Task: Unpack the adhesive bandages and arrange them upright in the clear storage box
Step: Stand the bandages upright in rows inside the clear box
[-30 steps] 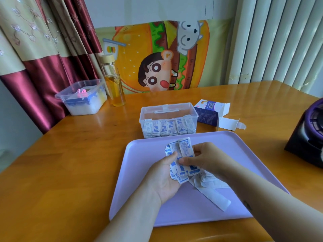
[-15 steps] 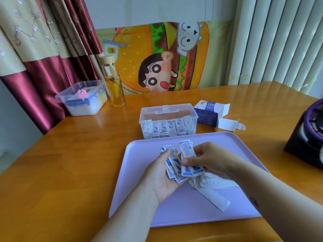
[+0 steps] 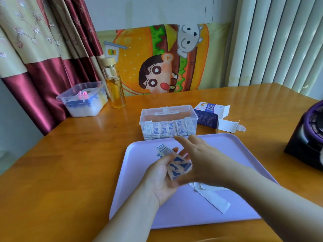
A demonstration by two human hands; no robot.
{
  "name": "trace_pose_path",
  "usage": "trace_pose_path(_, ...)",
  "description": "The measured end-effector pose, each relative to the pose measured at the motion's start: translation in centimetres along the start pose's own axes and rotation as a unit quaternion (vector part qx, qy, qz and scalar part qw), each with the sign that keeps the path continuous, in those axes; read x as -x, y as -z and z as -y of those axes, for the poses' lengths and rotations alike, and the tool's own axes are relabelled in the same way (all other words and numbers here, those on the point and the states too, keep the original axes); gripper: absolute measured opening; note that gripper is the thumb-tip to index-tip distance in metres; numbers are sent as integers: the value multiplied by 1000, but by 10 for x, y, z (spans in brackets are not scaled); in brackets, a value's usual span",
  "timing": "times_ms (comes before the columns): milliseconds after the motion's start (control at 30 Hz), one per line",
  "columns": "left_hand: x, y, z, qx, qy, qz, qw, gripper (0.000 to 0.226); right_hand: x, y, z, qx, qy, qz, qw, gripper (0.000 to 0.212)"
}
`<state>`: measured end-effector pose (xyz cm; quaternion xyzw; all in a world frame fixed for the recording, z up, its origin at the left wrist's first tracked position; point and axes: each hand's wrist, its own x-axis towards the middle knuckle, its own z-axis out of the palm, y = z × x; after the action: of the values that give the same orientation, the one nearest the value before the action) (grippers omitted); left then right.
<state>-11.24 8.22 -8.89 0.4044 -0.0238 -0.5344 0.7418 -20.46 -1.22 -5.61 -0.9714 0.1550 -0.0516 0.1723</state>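
a fanned bundle of wrapped adhesive bandages [image 3: 178,165] lies in the left hand [image 3: 160,179], above the lilac tray [image 3: 139,206], with the right hand [image 3: 202,158] just beside and partly over it. the left hand is palm up, thumb and fingers curled round the bundle, gripping it. the right hand is palm down, fingers straight and reaching toward the clear storage box [image 3: 168,111], grasping nothing visible; its outline is blurred. the box stands on the wooden table [image 3: 70,163] just beyond the tray's far rim, a row of bandages [image 3: 167,130] upright against its near wall. an opened bandage carton [image 3: 208,116] lies right of the box; white paper strips [image 3: 215,198] lie on the tray beneath the right forearm.
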Motion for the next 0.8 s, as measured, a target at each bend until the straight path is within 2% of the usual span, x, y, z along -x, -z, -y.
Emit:
trace_pose_path(133, 5, 3, -7, -43, 21, 30, 998, 20, 7, 1, 2, 45, 77, 62, 994, 123)
trace_pose_path(233, 10, -2, -8, -113, 32, 70, 991, 23, 0, -2, 2, 39, 88, 51, 994, 126)
trace_pose_path(367, 13, -2, -6, -192, 5, 96, 977, 20, -7, -1, 0, 23, 92, 48, 994, 127)
trace_pose_path(467, 15, -2, -6, -236, -5, 91, 968, 15, -7, -2, 0, 25, 106, 36, 993, 120)
trace_pose_path(600, 12, 1, -8, -225, -4, 71, 972, 7, -4, 3, 1, 5, 102, 49, 994, 111)
trace_pose_path(800, 20, -1, -17, -159, 71, 130, 976, 12, -12, 27, -2, -204, 42, 84, 974, 62)
